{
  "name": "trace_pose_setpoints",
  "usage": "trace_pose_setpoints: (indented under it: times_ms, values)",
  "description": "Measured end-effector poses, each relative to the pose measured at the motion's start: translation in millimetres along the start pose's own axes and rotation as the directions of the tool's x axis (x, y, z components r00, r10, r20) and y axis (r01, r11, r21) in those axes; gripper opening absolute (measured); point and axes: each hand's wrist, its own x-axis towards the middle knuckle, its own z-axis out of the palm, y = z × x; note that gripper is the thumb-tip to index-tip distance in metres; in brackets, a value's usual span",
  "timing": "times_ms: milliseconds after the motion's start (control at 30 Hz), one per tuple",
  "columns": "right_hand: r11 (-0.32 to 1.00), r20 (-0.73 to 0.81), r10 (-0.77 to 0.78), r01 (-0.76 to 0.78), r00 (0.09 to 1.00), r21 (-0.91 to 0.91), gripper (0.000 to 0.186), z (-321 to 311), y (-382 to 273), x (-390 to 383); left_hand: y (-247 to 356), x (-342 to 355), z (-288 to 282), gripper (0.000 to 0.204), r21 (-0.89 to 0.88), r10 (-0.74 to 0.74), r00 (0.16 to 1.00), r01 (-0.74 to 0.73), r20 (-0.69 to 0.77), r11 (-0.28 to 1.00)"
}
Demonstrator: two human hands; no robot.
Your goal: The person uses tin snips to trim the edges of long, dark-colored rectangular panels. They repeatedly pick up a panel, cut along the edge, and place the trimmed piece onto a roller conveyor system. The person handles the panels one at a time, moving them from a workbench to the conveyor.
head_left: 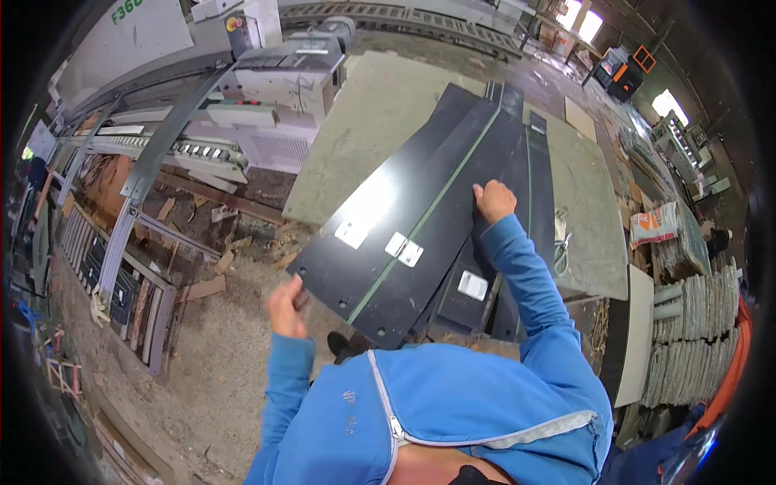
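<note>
A long dark panel (420, 202) with a green line along it and round holes at its near end lies aslant over other dark panels (517, 153). Two white labels (350, 234) stick to its top face. My left hand (288, 307) is at its near left corner, fingers curled about the edge, partly hidden. On its right long edge, my right hand (495, 200) is closed, thumb toward the panel's face. Under it, another dark board with a white label (472, 284) shows beside my right forearm.
A pale board-topped table (586, 267) bears the panels, with scissors (562, 252) on its right part. Machinery with metal rails (170, 137) stands left, beside scattered wood scraps (202, 288). To the right are stacked sheets (687, 347) and a white-and-orange bag (653, 224).
</note>
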Motion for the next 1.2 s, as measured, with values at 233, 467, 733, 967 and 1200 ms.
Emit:
trace_pose_setpoints:
  times_ms: [233, 467, 733, 967, 1200]
  values:
    - [0.971, 0.081, 0.116, -0.13, 0.99, 0.198, 0.046, 20.7, -35.7, 28.6, 73.9, 127.7, 34.6, 0.058, 0.657, -0.442, 0.752, 0.016, 0.489, 0.754]
    - [0.974, 0.003, 0.134, -0.133, 0.991, 0.182, 0.047, 19.7, -66.7, 0.8, 75.4, 108.8, 64.0, 0.057, 0.613, -0.638, 0.379, 0.202, 0.67, 0.764]
    - [0.724, -0.124, 0.142, -0.017, 0.982, 0.69, 0.063, 28.2, -57.6, -80.5, 49.5, 88.5, 66.1, 0.041, 0.441, -0.62, 0.435, 0.448, 0.652, 0.778]
    - [0.604, 0.041, 0.321, -0.238, 0.946, 0.761, 0.078, 21.6, -134.2, -79.8, 80.5, 131.5, 40.0, 0.034, 0.483, -0.593, 0.4, 0.348, 0.699, 0.804]
    - [0.111, 0.193, 0.297, -0.234, 0.935, 0.966, 0.073, 18.2, -174.2, -98.4, 128.8, 155.4, 10.8, 0.044, 0.562, -0.648, 0.46, 0.328, 0.607, 0.759]
